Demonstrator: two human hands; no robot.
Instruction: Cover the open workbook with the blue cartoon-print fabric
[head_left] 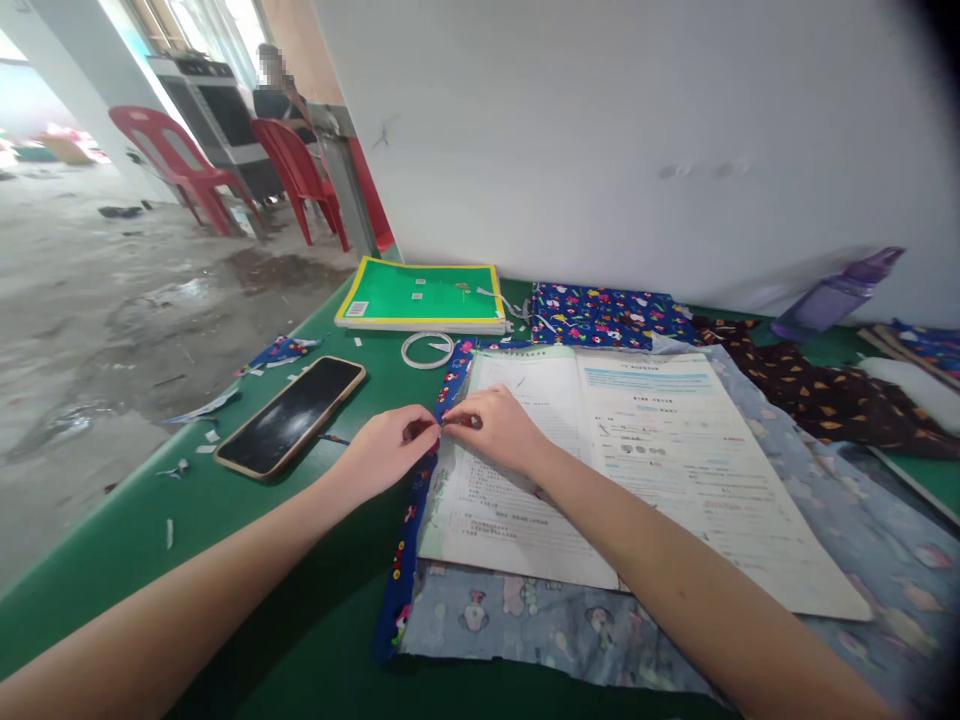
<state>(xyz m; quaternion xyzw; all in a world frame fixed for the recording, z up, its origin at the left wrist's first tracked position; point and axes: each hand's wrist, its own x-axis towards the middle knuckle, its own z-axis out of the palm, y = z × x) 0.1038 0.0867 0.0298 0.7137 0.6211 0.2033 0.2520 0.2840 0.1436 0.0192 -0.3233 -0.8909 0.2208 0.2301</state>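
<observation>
An open book with printed pages lies on a sheet of patterned fabric, whose pale underside faces up. Along the book's left side the fabric's blue printed edge is folded over. My left hand pinches this folded edge from the left. From the right, my right hand pinches the same edge, its fingertips almost meeting the left ones, while its wrist rests over the left page. Both hands are closed on the fabric; the fingertips hide the exact spot they grip.
On the green table are a phone, a white tape roll, a green book, folded blue fabric, brown fabric and scraps. A purple bottle leans near the wall. Red chairs and a seated person are beyond.
</observation>
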